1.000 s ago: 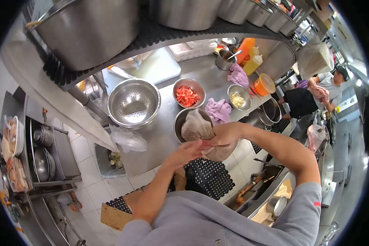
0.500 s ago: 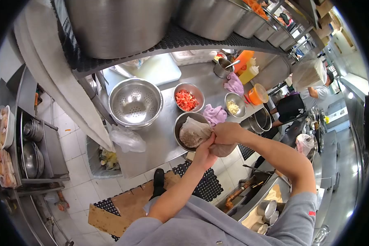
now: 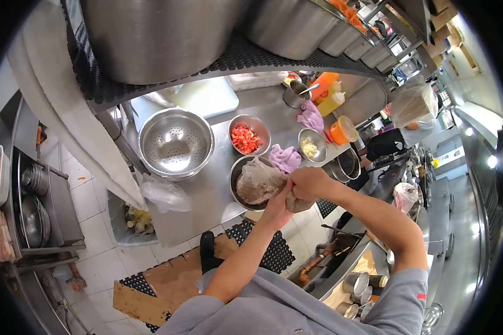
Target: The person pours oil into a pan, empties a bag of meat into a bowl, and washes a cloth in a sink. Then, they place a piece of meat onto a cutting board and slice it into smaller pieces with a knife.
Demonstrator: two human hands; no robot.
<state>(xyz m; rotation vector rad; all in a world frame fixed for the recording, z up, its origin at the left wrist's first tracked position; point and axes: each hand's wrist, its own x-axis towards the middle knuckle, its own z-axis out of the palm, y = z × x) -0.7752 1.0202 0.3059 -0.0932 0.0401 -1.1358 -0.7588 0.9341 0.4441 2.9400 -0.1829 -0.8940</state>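
Both my hands grip a clear plastic bag (image 3: 255, 182) full of a brownish mass, which lies over a steel bowl (image 3: 236, 183) at the counter's near edge. My left hand (image 3: 278, 207) pinches the bag from below. My right hand (image 3: 308, 183) is closed on the bag's bunched end, beside the left. The bag's lower part hangs off the counter edge behind my hands.
On the steel counter (image 3: 207, 190) stand a steel colander (image 3: 175, 142), a bowl of chopped tomato (image 3: 246, 137), a small bowl of white bits (image 3: 309, 147), purple cloths (image 3: 285, 158), orange bottles (image 3: 325, 88). Large pots (image 3: 151, 33) sit on the shelf above. Another person (image 3: 394, 139) works at right.
The bag has come down from in front of my hands onto the bowl. My hands have shifted slightly and closed together on its end.
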